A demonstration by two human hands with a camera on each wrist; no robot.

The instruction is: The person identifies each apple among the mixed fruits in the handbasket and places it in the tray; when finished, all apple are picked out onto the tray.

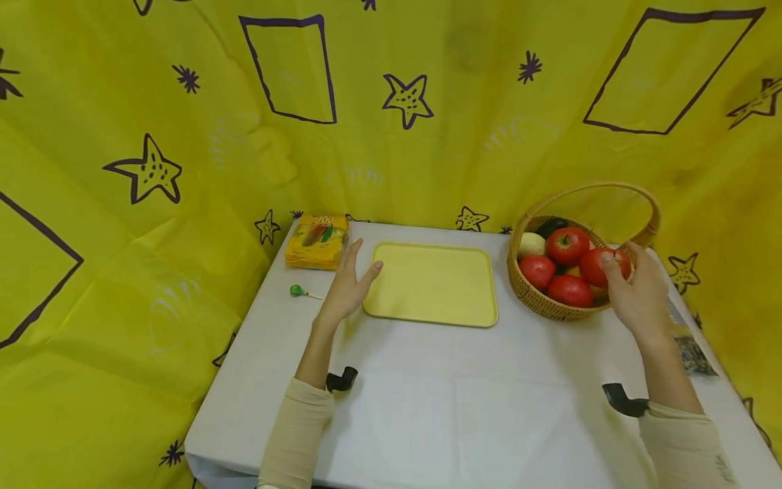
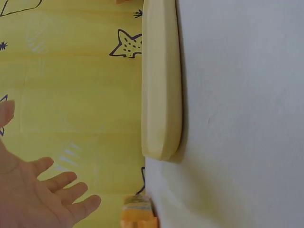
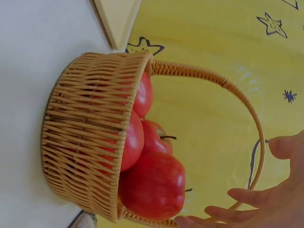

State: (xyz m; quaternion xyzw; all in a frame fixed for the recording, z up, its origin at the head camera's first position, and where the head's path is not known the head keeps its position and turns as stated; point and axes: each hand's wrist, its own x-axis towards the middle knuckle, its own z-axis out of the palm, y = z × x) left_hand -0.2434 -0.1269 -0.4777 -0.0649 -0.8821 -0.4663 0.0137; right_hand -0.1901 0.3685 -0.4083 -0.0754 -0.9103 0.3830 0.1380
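My right hand (image 1: pixel 638 299) is raised at the right side of a wicker basket (image 1: pixel 552 310) with a tall handle. The basket holds several red apples, a pale round fruit (image 1: pixel 531 246) and a dark green item (image 1: pixel 552 227). Thumb and fingers are spread and overlap the nearest apple (image 1: pixel 592 269) from above; the right wrist view shows a gap between the fingertips (image 3: pixel 240 195) and that apple (image 3: pixel 154 185). Over the table's left part, my left hand (image 1: pixel 347 291) hovers empty with straight fingers, beside the left edge of a yellow tray (image 1: pixel 430 285).
At the back left lies a yellow-orange package (image 1: pixel 316 243), with a green lollipop (image 1: pixel 296 291) in front of it. A flat printed packet (image 1: pixel 690 346) is partly hidden by the right forearm. White cloth (image 1: pixel 421 407) covers the table; a yellow patterned curtain (image 1: pixel 452 156) hangs behind.
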